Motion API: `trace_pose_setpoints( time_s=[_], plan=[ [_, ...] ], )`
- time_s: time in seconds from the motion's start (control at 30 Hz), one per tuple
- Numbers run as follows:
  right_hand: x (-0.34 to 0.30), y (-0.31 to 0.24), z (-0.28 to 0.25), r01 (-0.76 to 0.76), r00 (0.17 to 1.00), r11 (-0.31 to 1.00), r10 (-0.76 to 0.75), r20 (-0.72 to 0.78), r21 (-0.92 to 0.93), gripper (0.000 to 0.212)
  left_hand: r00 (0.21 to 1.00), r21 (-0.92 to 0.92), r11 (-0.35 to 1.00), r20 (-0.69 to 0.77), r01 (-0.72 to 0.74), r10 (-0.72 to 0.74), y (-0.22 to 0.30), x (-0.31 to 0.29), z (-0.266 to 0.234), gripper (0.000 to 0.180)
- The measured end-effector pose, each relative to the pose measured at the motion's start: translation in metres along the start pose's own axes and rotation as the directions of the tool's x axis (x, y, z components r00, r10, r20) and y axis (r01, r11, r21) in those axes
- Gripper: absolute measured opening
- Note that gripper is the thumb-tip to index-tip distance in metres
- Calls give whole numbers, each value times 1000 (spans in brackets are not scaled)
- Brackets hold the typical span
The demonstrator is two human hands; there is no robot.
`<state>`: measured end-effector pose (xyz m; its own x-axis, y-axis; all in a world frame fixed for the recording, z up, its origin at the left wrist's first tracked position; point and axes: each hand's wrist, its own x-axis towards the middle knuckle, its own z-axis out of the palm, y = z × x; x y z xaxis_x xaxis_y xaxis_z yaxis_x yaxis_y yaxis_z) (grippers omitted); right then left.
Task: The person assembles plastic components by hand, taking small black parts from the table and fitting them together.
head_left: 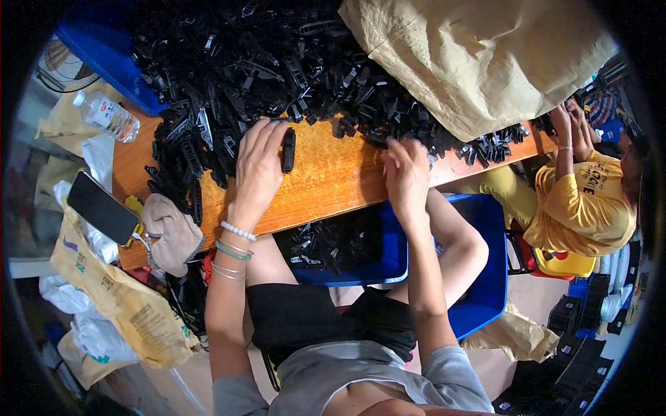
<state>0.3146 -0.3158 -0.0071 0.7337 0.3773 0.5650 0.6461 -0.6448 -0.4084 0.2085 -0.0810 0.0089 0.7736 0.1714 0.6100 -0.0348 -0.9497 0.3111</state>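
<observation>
Below my knees sits the blue bin, partly filled with black parts, tucked under the near edge of the wooden table where finished pieces can drop in. My left hand lies spread, fingertips touching one black plastic clip beside the big pile. My right hand curls at the pile's near fringe; whether it grips anything, I cannot tell.

A dark-screened phone lies at the table's left edge, beside a clear bottle with a white-and-red label.
</observation>
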Motion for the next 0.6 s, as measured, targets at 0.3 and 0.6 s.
trace_pose_setpoints(
  time_s=[0.3,0.6],
  plan=[
    [6,-10,7,4,957,974,-69,282,226,27,964,-141,986,237,-87,119,14,-16,2,17],
    [3,-31,5,-330,855,858,95,511,394,20,983,-347,925,149,157,-111,31,-47,4,23]
  ],
)
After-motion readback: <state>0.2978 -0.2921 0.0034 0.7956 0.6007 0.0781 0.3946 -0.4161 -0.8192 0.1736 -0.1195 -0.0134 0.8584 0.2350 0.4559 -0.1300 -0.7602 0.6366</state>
